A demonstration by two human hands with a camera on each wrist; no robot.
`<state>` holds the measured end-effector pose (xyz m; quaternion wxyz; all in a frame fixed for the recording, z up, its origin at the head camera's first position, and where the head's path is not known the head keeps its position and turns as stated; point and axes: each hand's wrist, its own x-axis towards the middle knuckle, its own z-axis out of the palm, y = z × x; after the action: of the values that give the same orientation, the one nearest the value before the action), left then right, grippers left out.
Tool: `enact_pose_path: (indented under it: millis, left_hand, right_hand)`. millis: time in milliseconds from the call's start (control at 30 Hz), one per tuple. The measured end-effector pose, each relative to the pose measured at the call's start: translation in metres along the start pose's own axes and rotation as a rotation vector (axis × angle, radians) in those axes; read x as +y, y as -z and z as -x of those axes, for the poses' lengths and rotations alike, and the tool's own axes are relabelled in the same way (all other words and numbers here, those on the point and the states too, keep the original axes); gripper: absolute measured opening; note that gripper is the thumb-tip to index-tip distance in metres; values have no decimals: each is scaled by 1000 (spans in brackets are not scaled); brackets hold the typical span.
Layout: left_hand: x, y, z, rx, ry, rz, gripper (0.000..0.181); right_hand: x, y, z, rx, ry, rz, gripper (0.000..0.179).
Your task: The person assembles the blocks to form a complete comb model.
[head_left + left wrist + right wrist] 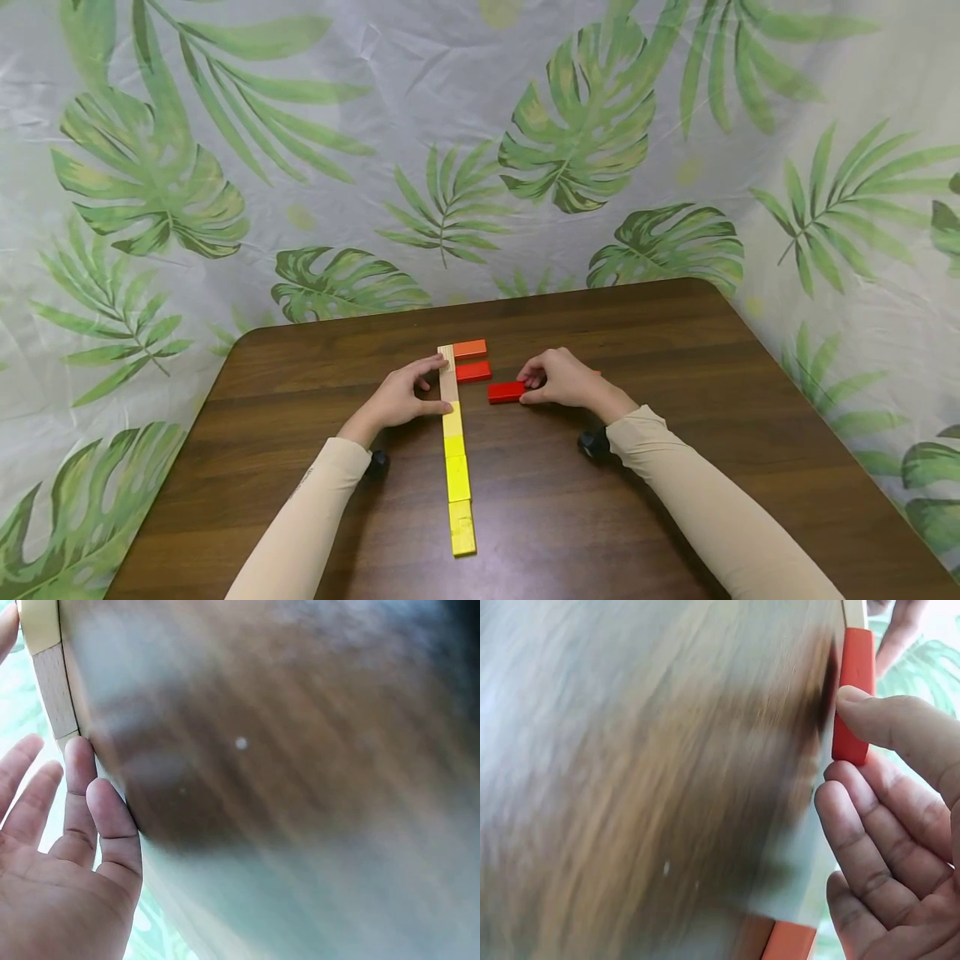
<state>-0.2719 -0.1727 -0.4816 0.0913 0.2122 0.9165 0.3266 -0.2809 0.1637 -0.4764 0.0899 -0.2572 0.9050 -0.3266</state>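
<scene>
A straight line of flat wooden blocks runs down the table, from plain wood blocks (447, 385) at the far end to yellow blocks (458, 477) nearer me. My left hand (401, 398) rests against the line's left side, thumb and fingers spread along it. Its fingers look fairly straight in the left wrist view. An orange block (470, 348) and a red block (473, 372) lie crosswise against the line's right side. Between thumb and fingers, my right hand (564, 382) pinches another red block (504, 392), which sits apart from the line.
An orange-red block (789, 941) lies behind the right hand, mostly hidden in the head view. The brown wooden table (585, 533) ends at a leaf-patterned cloth backdrop (465, 125). Dark bands (592, 444) circle both wrists.
</scene>
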Motion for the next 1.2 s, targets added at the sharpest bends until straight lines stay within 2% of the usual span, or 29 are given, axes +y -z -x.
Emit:
enact_pose_path:
  millis: [500, 967, 1200]
  left_hand:
    - [-2, 0, 2, -29, 10, 0, 76]
    - [4, 4, -3, -92, 4, -77, 76]
    - [7, 7, -1, -99, 3, -67, 76]
  right_hand:
    - [-16, -15, -10, 9, -24, -21, 24]
    - [-24, -30, -20, 14, -32, -21, 25]
    - [-26, -34, -25, 6, -41, -3, 27]
